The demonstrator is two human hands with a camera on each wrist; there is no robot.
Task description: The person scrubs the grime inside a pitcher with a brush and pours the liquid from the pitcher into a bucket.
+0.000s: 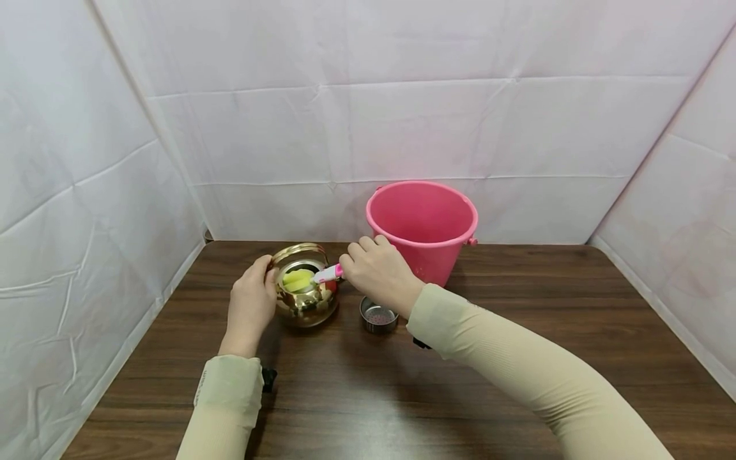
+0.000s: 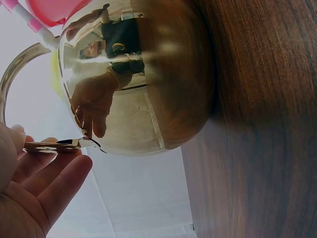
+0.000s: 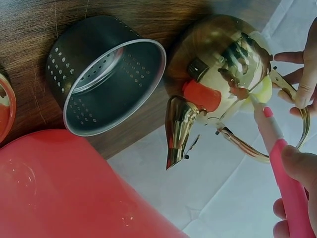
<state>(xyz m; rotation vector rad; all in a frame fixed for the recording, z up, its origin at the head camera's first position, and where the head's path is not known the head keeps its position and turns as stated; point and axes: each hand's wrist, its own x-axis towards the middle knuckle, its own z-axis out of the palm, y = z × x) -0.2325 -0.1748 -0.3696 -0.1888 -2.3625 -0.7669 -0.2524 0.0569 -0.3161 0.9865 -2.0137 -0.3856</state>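
A shiny gold teapot (image 1: 307,310) stands lidless on the table, its bail handle raised. My left hand (image 1: 253,300) pinches that handle at its left side; in the left wrist view the fingers and thumb (image 2: 17,130) meet around the handle's base. My right hand (image 1: 379,271) grips the pink and white handle (image 3: 290,193) of a sponge brush. The brush's yellow-green sponge head (image 1: 298,280) is at the teapot's round opening; how much of it is inside cannot be told. In the right wrist view, the spout (image 3: 179,131) points towards the pink bucket.
A perforated metal tea strainer (image 1: 378,326) sits right of the teapot, below my right hand. Behind it stands a pink bucket (image 1: 443,268). The right wrist view shows part of a round gold object (image 3: 6,106) at its left edge. White sheeting (image 1: 425,128) surrounds the wooden table (image 1: 356,409).
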